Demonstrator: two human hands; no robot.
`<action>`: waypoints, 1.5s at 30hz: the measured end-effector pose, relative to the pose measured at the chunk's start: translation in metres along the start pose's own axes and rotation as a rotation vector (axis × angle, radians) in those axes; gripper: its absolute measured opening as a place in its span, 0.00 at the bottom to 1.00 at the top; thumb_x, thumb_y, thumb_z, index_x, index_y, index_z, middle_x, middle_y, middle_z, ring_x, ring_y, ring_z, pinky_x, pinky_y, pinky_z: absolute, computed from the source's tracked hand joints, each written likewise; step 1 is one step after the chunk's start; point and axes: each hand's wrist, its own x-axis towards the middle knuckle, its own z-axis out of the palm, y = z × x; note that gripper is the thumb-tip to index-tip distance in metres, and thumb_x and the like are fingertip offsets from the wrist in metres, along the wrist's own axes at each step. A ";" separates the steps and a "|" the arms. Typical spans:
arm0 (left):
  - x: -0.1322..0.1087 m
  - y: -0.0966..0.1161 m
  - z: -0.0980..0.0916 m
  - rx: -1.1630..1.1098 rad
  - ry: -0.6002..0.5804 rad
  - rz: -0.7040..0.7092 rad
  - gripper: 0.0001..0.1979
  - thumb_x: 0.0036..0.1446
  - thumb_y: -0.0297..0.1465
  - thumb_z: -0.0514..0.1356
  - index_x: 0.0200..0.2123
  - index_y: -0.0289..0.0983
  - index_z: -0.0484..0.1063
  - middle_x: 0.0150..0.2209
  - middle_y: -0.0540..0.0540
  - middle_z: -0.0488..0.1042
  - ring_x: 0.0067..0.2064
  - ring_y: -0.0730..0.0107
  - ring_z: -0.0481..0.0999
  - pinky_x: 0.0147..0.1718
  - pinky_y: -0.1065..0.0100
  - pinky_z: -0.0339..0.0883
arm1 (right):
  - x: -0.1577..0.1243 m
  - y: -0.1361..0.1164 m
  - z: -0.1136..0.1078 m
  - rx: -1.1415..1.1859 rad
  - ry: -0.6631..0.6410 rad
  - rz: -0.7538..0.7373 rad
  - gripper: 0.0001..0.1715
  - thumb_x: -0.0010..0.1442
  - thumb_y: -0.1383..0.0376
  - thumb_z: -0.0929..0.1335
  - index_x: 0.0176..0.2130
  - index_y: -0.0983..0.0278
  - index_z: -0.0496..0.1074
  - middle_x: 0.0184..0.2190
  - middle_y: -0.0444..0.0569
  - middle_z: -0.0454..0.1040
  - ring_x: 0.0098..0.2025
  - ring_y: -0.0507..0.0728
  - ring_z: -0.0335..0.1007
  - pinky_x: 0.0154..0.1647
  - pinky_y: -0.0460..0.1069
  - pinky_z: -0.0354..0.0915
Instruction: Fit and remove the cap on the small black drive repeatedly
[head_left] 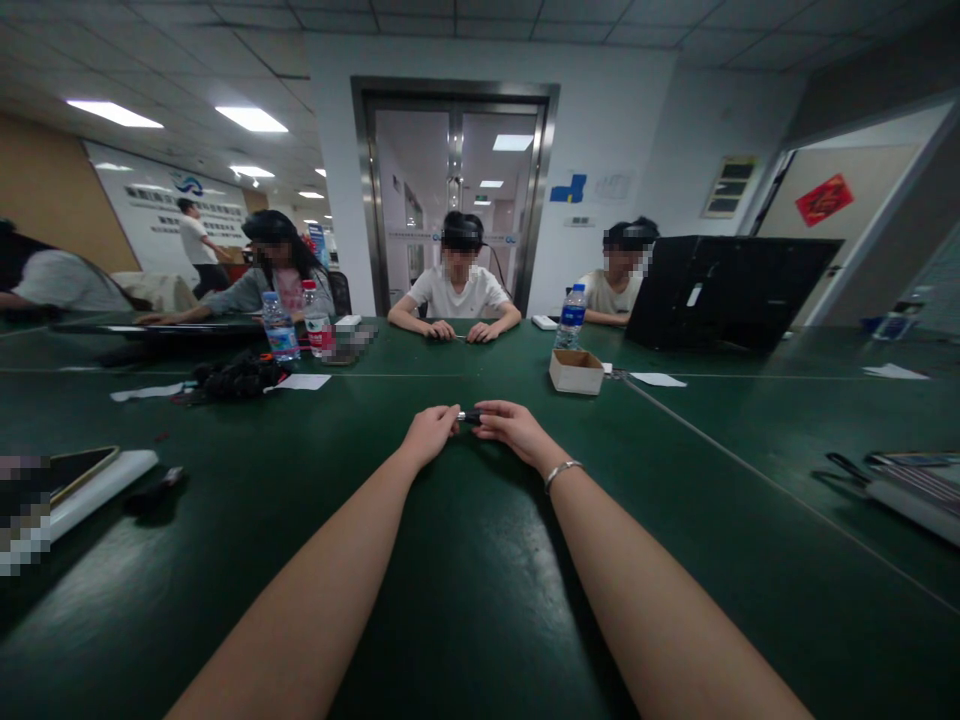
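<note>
My left hand and my right hand meet over the middle of the dark green table. Both are closed in a pinch on a small dark object with a silvery end, held between their fingertips just above the table. What the object is stays too small to tell. A thin bracelet circles my right wrist.
A small open cardboard box sits beyond my hands, with a water bottle behind it. Black items, paper slips and bottles lie at the left. An open laptop stands at the right. Three people sit across the table.
</note>
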 end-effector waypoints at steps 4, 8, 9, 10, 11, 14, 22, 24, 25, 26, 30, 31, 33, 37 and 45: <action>0.000 0.000 0.000 -0.060 -0.008 0.009 0.17 0.54 0.44 0.51 0.29 0.38 0.71 0.28 0.48 0.74 0.31 0.68 0.72 0.35 0.68 0.64 | -0.001 -0.001 0.000 0.007 -0.004 -0.004 0.14 0.50 0.77 0.69 0.39 0.68 0.72 0.36 0.51 0.75 0.27 0.49 0.75 0.31 0.43 0.74; 0.001 -0.002 0.001 -0.039 -0.012 0.016 0.20 0.56 0.45 0.48 0.27 0.37 0.70 0.28 0.47 0.74 0.31 0.68 0.72 0.35 0.67 0.64 | -0.001 -0.001 0.001 0.000 -0.002 -0.001 0.13 0.51 0.77 0.69 0.39 0.69 0.72 0.36 0.51 0.75 0.27 0.49 0.74 0.31 0.43 0.73; 0.002 -0.003 0.001 -0.052 -0.015 0.023 0.19 0.55 0.45 0.50 0.28 0.38 0.71 0.28 0.47 0.74 0.31 0.68 0.72 0.35 0.67 0.64 | -0.001 -0.001 0.001 0.001 0.000 -0.001 0.13 0.51 0.77 0.68 0.39 0.69 0.72 0.36 0.51 0.75 0.27 0.49 0.74 0.31 0.43 0.73; 0.002 -0.003 0.001 -0.062 -0.021 0.031 0.17 0.54 0.45 0.51 0.30 0.38 0.71 0.29 0.48 0.74 0.32 0.68 0.72 0.35 0.68 0.64 | -0.001 -0.001 0.001 0.000 0.001 -0.001 0.13 0.51 0.77 0.68 0.39 0.69 0.71 0.36 0.51 0.75 0.27 0.49 0.74 0.31 0.43 0.73; 0.002 -0.003 0.001 -0.059 -0.027 0.037 0.16 0.53 0.45 0.52 0.30 0.38 0.71 0.29 0.48 0.75 0.32 0.68 0.72 0.35 0.68 0.64 | -0.001 -0.001 0.001 -0.002 0.001 0.000 0.13 0.52 0.77 0.67 0.39 0.69 0.71 0.36 0.51 0.75 0.27 0.49 0.74 0.31 0.43 0.73; 0.001 -0.002 0.001 -0.002 -0.030 0.027 0.21 0.55 0.47 0.49 0.26 0.37 0.71 0.27 0.47 0.74 0.31 0.68 0.71 0.35 0.67 0.63 | -0.001 -0.002 0.001 -0.011 -0.004 0.004 0.13 0.52 0.77 0.67 0.39 0.69 0.72 0.36 0.51 0.75 0.27 0.49 0.74 0.31 0.43 0.73; -0.002 0.002 0.000 0.027 -0.031 0.033 0.20 0.54 0.47 0.50 0.25 0.37 0.70 0.27 0.49 0.73 0.31 0.69 0.71 0.36 0.68 0.63 | 0.000 0.000 0.000 -0.015 -0.002 -0.003 0.13 0.52 0.77 0.68 0.40 0.69 0.72 0.37 0.52 0.74 0.28 0.50 0.75 0.32 0.44 0.73; -0.002 0.003 -0.001 0.016 -0.028 0.023 0.22 0.55 0.48 0.48 0.25 0.37 0.69 0.27 0.48 0.73 0.31 0.69 0.71 0.36 0.68 0.63 | 0.000 0.000 -0.001 -0.013 -0.006 -0.003 0.13 0.52 0.77 0.68 0.40 0.68 0.72 0.37 0.52 0.74 0.27 0.49 0.74 0.32 0.44 0.73; -0.002 0.003 -0.001 -0.007 -0.029 0.018 0.20 0.55 0.47 0.49 0.27 0.37 0.69 0.27 0.48 0.73 0.31 0.69 0.71 0.35 0.68 0.63 | 0.000 0.000 -0.001 -0.009 -0.006 -0.004 0.13 0.52 0.77 0.68 0.39 0.68 0.72 0.37 0.52 0.74 0.27 0.49 0.74 0.32 0.44 0.73; -0.002 0.003 -0.001 -0.031 -0.030 0.014 0.19 0.54 0.46 0.50 0.29 0.38 0.69 0.28 0.49 0.74 0.31 0.69 0.72 0.35 0.68 0.63 | 0.000 0.000 -0.001 -0.006 -0.005 -0.003 0.13 0.52 0.77 0.68 0.39 0.68 0.72 0.37 0.51 0.74 0.27 0.49 0.74 0.32 0.44 0.73; -0.002 0.003 -0.001 0.000 -0.043 0.009 0.21 0.55 0.47 0.49 0.28 0.37 0.69 0.29 0.47 0.74 0.32 0.68 0.72 0.36 0.68 0.64 | 0.000 0.000 -0.001 -0.011 -0.006 0.001 0.13 0.52 0.77 0.68 0.39 0.68 0.72 0.36 0.51 0.74 0.27 0.49 0.74 0.32 0.44 0.73; -0.002 0.003 -0.001 0.022 -0.043 0.009 0.23 0.56 0.48 0.47 0.26 0.37 0.70 0.29 0.47 0.74 0.32 0.68 0.72 0.36 0.68 0.63 | 0.000 0.000 -0.001 -0.013 -0.007 0.003 0.13 0.52 0.77 0.68 0.39 0.68 0.72 0.36 0.51 0.74 0.27 0.49 0.74 0.32 0.44 0.73; -0.002 0.002 0.000 0.021 -0.039 0.008 0.24 0.56 0.49 0.46 0.27 0.37 0.70 0.29 0.46 0.74 0.32 0.68 0.72 0.36 0.67 0.64 | 0.000 0.000 -0.001 -0.013 -0.007 0.004 0.13 0.52 0.77 0.68 0.39 0.68 0.72 0.35 0.50 0.74 0.27 0.49 0.74 0.31 0.44 0.73; -0.001 0.000 0.001 -0.063 -0.029 0.014 0.17 0.54 0.45 0.52 0.32 0.38 0.68 0.28 0.49 0.74 0.32 0.69 0.72 0.34 0.69 0.64 | -0.001 0.000 0.000 -0.001 -0.003 -0.004 0.13 0.52 0.77 0.68 0.39 0.69 0.72 0.36 0.51 0.75 0.27 0.49 0.74 0.32 0.44 0.73; -0.002 0.002 -0.001 -0.016 -0.039 0.011 0.22 0.56 0.48 0.47 0.29 0.37 0.69 0.29 0.47 0.74 0.32 0.68 0.72 0.36 0.67 0.64 | -0.001 -0.001 0.000 0.000 -0.021 -0.001 0.13 0.51 0.77 0.68 0.39 0.68 0.72 0.37 0.51 0.75 0.27 0.49 0.74 0.31 0.43 0.73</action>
